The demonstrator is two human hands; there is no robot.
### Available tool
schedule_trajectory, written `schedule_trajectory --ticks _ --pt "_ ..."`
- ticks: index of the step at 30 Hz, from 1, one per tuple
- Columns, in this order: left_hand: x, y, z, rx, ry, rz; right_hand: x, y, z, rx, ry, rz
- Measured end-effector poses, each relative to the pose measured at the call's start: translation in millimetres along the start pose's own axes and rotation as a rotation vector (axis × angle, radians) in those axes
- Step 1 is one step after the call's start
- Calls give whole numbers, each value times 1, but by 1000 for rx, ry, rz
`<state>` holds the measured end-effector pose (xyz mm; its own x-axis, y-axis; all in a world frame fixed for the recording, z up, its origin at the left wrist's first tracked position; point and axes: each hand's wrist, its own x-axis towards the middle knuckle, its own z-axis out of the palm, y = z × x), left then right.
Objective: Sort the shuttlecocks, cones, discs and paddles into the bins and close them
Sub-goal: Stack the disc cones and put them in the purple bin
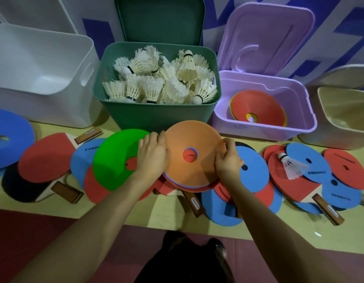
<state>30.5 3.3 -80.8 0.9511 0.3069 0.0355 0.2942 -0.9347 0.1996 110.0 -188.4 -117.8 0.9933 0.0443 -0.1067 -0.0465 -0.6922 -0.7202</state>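
Observation:
An orange disc (197,139) tops a small stack in front of the green bin (156,115). My left hand (151,154) grips the stack's left edge and my right hand (228,160) pinches its right edge. A green disc (113,158) lies just left of my left hand. Blue and red discs and paddles (46,158) are scattered across the table. The green bin holds several shuttlecocks (160,78). Stacked cones (258,108) sit in the purple bin (265,131). One loose shuttlecock (289,165) lies on the discs at the right.
An empty white bin (40,111) stands at the back left and a beige bin (340,129) at the far right. The green lid (160,19) and purple lid (265,35) stand open behind their bins. The table's front edge runs near my forearms.

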Motion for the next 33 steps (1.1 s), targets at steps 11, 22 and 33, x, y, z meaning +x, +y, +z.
schedule_trajectory --ticks 11,22,33 --pt "-9 11 -18 -476 84 52 -34 -14 -38 253 159 -166" --pt "45 100 -68 -617 297 299 10 -33 -140 333 473 -337" --pt "163 181 -45 -536 335 315 132 -6 -178 326 435 -329"
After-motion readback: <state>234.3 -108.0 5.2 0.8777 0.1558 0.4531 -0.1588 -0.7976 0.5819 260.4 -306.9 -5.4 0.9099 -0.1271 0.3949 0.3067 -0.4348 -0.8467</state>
